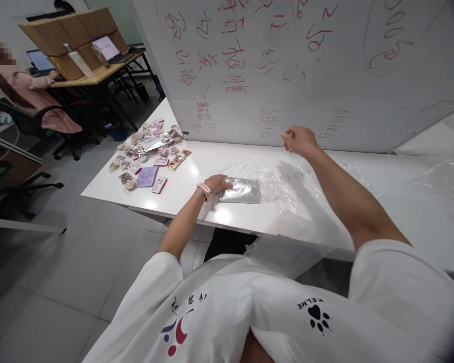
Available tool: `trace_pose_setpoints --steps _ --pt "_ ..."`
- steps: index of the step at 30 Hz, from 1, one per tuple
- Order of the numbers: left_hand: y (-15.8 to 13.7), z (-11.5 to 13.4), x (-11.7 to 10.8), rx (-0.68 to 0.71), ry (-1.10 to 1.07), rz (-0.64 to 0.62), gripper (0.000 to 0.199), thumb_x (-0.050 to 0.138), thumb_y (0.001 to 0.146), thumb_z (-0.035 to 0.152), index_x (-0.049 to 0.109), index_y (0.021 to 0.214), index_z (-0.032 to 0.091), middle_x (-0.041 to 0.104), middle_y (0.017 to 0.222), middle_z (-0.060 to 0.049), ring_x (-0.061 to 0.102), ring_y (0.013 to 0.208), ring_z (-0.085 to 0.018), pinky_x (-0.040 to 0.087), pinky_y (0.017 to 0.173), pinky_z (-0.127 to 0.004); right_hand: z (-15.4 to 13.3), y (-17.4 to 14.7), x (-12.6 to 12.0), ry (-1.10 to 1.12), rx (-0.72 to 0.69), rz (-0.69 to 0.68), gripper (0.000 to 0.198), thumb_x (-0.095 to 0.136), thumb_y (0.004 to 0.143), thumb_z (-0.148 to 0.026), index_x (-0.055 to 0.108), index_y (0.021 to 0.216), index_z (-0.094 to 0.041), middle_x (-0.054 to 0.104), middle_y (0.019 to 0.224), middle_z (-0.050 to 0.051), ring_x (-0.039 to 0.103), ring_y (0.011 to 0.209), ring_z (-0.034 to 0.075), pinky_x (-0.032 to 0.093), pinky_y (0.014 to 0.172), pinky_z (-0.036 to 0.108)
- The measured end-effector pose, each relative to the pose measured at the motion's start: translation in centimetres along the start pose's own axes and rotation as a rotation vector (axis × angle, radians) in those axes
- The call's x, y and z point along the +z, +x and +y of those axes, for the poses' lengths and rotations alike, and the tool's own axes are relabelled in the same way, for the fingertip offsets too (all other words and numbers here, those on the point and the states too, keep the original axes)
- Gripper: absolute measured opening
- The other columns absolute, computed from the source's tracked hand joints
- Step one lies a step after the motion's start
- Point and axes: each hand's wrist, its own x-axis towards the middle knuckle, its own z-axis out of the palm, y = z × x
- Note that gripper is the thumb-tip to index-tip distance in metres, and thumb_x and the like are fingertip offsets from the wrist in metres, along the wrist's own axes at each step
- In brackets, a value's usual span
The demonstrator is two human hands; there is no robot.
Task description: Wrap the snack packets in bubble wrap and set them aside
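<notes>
A flat silver foil pouch [244, 192] lies on the white table. My left hand [216, 184] grips its left end, thumb on top and the other fingers partly hidden. Raised in front of the whiteboard, my right hand [299, 141] has its fingers curled and pressed together. What is in them, if anything, cannot be made out. Below that hand, crinkled clear plastic film [283, 189] spreads over the table, beside the pouch's right end. A pale translucent plastic sheet [291, 247] hangs over the table's front edge, close to my body.
Many small wrapped packets [136, 151] and a purple packet [147, 177] lie at the table's left end. The whiteboard [249, 75] stands along the back edge. More clear plastic [439, 176] lies at right. A seated person [22, 91] is at a desk far left.
</notes>
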Motion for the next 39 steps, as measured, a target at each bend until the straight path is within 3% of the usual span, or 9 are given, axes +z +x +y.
trace_pose_setpoints --steps 4,7,11,17,23,27,32,36,39 --pt "0.4 0.3 0.2 -0.078 -0.028 0.074 0.037 0.075 0.071 0.053 0.062 0.080 0.019 0.066 0.069 -0.007 0.062 0.068 -0.024 0.041 0.066 -0.032 1.5 -6.0 -0.6 -0.150 0.050 -0.451 0.065 0.073 0.068 -0.071 0.067 0.110 -0.022 0.072 0.087 0.009 0.066 0.085 0.029 0.048 0.078 0.041" --pt "0.7 0.4 0.4 -0.091 -0.024 0.087 0.038 0.079 0.067 0.052 0.061 0.078 0.020 0.064 0.065 -0.006 0.063 0.071 -0.026 0.041 0.067 -0.032 1.9 -9.9 1.0 -0.136 0.008 -0.600 0.057 0.080 0.061 -0.067 0.065 0.093 -0.022 0.069 0.088 0.008 0.064 0.084 0.029 0.045 0.072 0.037" --pt "0.7 0.6 0.4 -0.070 -0.022 0.107 0.036 0.078 0.067 0.050 0.060 0.075 0.020 0.065 0.066 -0.007 0.063 0.071 -0.025 0.041 0.065 -0.031 1.7 -11.5 2.7 0.190 0.089 -0.557 0.044 0.071 0.074 -0.060 0.054 0.070 -0.020 0.062 0.078 0.005 0.059 0.074 0.020 0.043 0.068 0.032" --pt "0.5 0.8 0.3 -0.089 0.034 0.083 0.034 0.075 0.070 0.050 0.061 0.077 0.020 0.066 0.075 -0.009 0.065 0.077 -0.027 0.043 0.069 -0.033 -1.6 -11.4 5.0 0.681 0.108 -0.505 0.045 0.073 0.071 -0.061 0.065 0.081 -0.018 0.066 0.091 0.007 0.059 0.084 0.017 0.048 0.078 0.032" --pt "0.3 1.5 0.6 -0.126 0.073 0.097 0.035 0.075 0.074 0.048 0.062 0.087 0.019 0.070 0.088 -0.011 0.065 0.090 -0.030 0.046 0.079 -0.035 -3.2 -13.6 8.1 0.404 -0.313 -0.523 0.059 0.057 0.085 -0.068 0.065 0.126 -0.027 0.057 0.115 0.011 0.055 0.101 0.024 0.048 0.089 0.040" --pt "-2.5 2.3 1.1 -0.087 0.024 0.497 0.041 0.076 0.077 0.039 0.060 0.108 0.019 0.068 0.110 -0.015 0.055 0.119 -0.036 0.043 0.099 -0.046 -2.4 -14.1 9.8 0.219 -0.474 -0.414 0.057 0.046 0.092 -0.065 0.059 0.137 -0.033 0.054 0.111 0.011 0.051 0.105 0.028 0.046 0.091 0.045" --pt "-10.8 1.9 5.1 -0.142 -0.639 1.207 0.044 0.066 0.087 0.032 0.047 0.126 0.025 0.049 0.140 -0.012 0.046 0.134 -0.024 0.042 0.109 -0.041 -2.0 -14.3 11.4 0.150 -0.452 -0.303 0.048 0.035 0.099 -0.057 0.060 0.136 -0.039 0.055 0.113 0.010 0.051 0.106 0.028 0.043 0.093 0.047" --pt "-14.7 1.1 8.9 -0.296 -1.368 1.021 0.051 0.074 0.076 0.017 0.047 0.118 0.027 0.050 0.139 -0.009 0.060 0.121 -0.019 0.052 0.101 -0.032 -1.9 -14.5 11.8 0.166 -0.413 -0.288 0.053 0.030 0.099 -0.061 0.062 0.134 -0.037 0.055 0.112 0.009 0.052 0.105 0.027 0.042 0.095 0.047" --pt "-13.5 0.5 8.3 -0.306 -1.562 0.749 0.054 0.078 0.073 0.017 0.048 0.117 0.025 0.060 0.126 -0.009 0.068 0.105 -0.018 0.059 0.087 -0.031 -2.0 -14.6 11.9 0.199 -0.377 -0.279 0.059 0.023 0.100 -0.062 0.063 0.133 -0.034 0.056 0.111 0.009 0.052 0.105 0.027 0.040 0.097 0.046"
